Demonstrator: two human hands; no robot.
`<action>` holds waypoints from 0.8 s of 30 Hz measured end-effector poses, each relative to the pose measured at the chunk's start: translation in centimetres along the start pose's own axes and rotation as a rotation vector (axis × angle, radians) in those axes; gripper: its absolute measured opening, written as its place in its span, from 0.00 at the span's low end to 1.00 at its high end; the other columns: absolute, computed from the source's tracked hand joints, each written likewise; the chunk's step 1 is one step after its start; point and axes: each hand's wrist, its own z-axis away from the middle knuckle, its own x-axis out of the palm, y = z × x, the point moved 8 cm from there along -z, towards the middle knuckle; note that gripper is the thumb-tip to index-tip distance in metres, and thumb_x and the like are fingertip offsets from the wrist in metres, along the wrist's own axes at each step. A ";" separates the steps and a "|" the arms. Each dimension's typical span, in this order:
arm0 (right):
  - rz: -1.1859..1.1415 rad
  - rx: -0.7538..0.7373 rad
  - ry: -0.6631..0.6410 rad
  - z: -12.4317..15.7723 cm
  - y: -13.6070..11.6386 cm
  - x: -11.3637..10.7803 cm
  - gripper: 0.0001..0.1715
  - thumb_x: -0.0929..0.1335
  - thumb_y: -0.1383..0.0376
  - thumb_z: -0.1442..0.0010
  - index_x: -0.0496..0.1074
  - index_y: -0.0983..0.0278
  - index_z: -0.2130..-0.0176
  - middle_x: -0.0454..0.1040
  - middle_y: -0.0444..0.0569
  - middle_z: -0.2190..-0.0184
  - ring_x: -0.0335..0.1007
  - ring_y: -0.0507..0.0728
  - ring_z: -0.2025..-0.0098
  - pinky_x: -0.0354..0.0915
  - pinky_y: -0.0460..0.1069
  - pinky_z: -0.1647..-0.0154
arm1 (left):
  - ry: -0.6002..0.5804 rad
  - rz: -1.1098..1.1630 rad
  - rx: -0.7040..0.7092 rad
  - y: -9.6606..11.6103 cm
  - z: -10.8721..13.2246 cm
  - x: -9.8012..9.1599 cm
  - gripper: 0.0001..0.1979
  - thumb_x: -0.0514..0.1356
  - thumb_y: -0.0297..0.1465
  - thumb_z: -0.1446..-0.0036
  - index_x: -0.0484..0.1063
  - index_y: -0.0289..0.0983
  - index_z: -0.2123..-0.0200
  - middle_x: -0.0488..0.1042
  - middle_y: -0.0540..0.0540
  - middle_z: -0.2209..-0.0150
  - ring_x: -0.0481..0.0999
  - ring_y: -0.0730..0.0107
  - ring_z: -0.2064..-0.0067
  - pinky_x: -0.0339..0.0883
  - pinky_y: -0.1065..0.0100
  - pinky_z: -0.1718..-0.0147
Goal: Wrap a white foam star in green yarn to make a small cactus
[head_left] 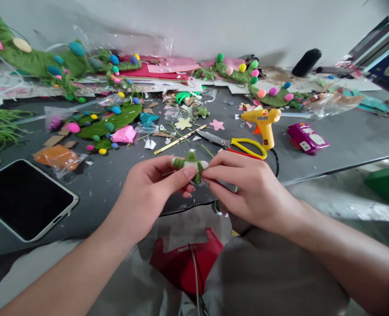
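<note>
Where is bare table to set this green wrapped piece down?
Bare table between the phone and your left hand; another patch right of the purple packet. Behind the scissors and glue gun it is crowded with scraps.

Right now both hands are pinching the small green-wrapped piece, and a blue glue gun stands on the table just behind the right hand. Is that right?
Not quite. The glue gun is yellow, not blue, as the head view shows. The rest holds: the left hand and the right hand both pinch the small green-wrapped piece, and the gun stands on the table just behind the right hand.
</note>
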 end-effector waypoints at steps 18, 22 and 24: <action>-0.082 0.140 -0.074 -1.0 1.7 0.3 0.08 0.68 0.72 0.37 0.79 0.66 0.64 0.75 0.46 0.67 0.69 0.51 0.67 0.64 0.46 0.65 | 0.087 -0.710 0.137 1.0 0.2 0.1 0.08 0.67 0.37 0.42 0.80 0.39 0.66 0.78 0.49 0.73 0.74 0.68 0.73 0.65 0.70 0.75; 0.100 -0.001 -0.051 -0.6 -0.6 0.1 0.14 0.63 0.71 0.32 0.78 0.66 0.58 0.76 0.53 0.61 0.71 0.54 0.62 0.67 0.50 0.61 | 0.096 -0.336 0.077 0.8 0.0 -0.4 0.09 0.71 0.37 0.45 0.81 0.38 0.66 0.79 0.49 0.72 0.77 0.69 0.71 0.71 0.70 0.71; 0.246 -0.052 -0.048 -0.3 -1.3 0.1 0.15 0.62 0.71 0.31 0.78 0.66 0.58 0.76 0.54 0.60 0.70 0.55 0.63 0.67 0.50 0.62 | 0.067 -0.168 0.055 0.6 0.0 -0.3 0.08 0.72 0.36 0.45 0.81 0.38 0.67 0.79 0.49 0.70 0.77 0.71 0.70 0.73 0.71 0.68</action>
